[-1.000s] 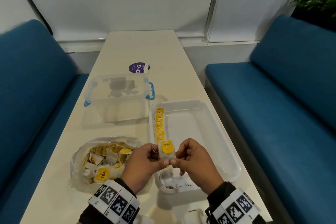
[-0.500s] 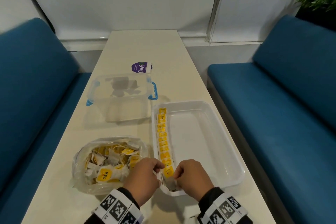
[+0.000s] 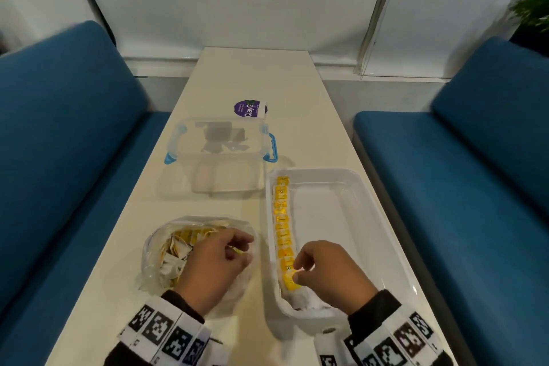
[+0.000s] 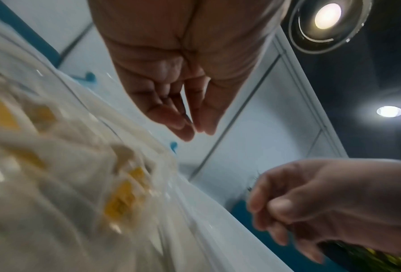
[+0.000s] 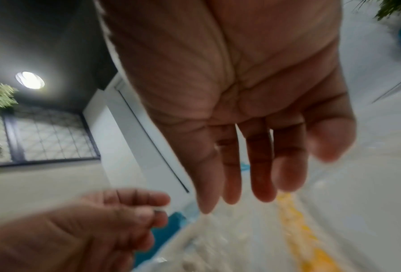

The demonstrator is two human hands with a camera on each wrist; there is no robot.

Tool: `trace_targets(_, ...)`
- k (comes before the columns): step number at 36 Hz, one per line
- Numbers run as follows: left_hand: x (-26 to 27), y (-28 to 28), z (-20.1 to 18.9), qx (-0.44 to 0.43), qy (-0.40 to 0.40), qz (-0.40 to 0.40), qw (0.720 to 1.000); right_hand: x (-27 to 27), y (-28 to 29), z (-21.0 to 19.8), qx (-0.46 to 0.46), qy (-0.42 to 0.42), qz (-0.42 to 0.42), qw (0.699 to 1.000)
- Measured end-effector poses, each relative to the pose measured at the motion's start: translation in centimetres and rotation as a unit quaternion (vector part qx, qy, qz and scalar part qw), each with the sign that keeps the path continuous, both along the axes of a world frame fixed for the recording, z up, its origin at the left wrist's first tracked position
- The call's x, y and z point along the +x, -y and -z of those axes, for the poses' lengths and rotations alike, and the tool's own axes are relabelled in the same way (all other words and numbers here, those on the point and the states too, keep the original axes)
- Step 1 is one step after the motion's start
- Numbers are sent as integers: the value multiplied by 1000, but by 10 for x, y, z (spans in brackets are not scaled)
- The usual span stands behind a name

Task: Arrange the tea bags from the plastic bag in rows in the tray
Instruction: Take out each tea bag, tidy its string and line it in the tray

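Note:
A white tray (image 3: 332,223) lies on the table at the right, with a row of yellow tea bags (image 3: 282,229) along its left wall. My right hand (image 3: 297,272) is inside the tray, and its fingertips touch the nearest tea bag (image 3: 289,281). In the right wrist view its fingers (image 5: 259,180) are straight above the yellow row (image 5: 306,239). My left hand (image 3: 237,249) hovers over the open plastic bag (image 3: 166,249) of tea bags. It looks loosely curled and holds nothing that I can see. The left wrist view shows the left hand's fingers (image 4: 185,127) above the blurred bag (image 4: 55,184).
A clear lidded box with blue clips (image 3: 219,157) stands behind the bag, and a purple-lidded tub (image 3: 249,110) sits beyond it. Blue sofas (image 3: 59,157) (image 3: 475,187) flank the narrow table (image 3: 255,74). The tray's right part holds no tea bags.
Both hands held a tea bag above the tray, then lowered it to the near end of the row. My left hand has since moved left over the plastic bag.

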State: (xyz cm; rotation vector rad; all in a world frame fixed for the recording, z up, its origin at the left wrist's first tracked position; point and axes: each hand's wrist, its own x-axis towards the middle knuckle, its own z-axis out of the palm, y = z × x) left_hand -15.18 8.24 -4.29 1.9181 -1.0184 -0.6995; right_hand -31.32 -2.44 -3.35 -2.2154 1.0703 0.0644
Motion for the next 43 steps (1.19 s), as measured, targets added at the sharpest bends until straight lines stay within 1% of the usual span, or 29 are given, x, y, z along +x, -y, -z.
trace_targets(3,29,-11,-5,-34,16,-88,995,20,-5,-29,50,66,-30,996)
trace_targets(5,48,-21,-4,-22,60,-127,990,39,-10,-42,51,87,-60,993)
trace_targets(8,67,-37,5,26,127,-161,978,76,-19,-52,9,77,-118,990)
trace_targets(11,74,-50,20,105,131,-189,968,117,-30,-48,-33,28,-199,979)
trace_targets(13,72,-56,30,149,111,-184,965,139,-39,-40,-58,-34,-274,959)
trace_targets(16,68,-62,42,181,74,-167,966,157,-53,-24,-112,-138,-378,908)
trace_targets(18,68,-63,48,201,81,-158,963,160,-60,-12,-153,-179,-414,879)
trace_targets(21,67,-66,50,201,79,-170,962,160,-65,6,-182,-210,-455,846)
trace_targets(24,66,-68,50,196,74,-170,963,160,-64,15,-189,-212,-471,835)
trace_targets(28,66,-70,50,178,68,-169,967,167,-58,13,-181,-214,-490,825)
trace_targets(32,64,-70,50,178,75,-163,967,165,-55,16,-210,-230,-503,806)
trace_targets(34,62,-69,50,182,78,-163,966,162,-57,18,-220,-235,-502,802)
trace_targets(36,60,-68,50,184,80,-164,966,161,-60,23,-222,-240,-498,803)
trace_targets(38,60,-68,52,184,76,-168,965,163,-63,29,-216,-237,-490,810)
trace_targets(43,64,-70,53,149,39,-178,972,165,-66,35,-193,-241,-475,824)
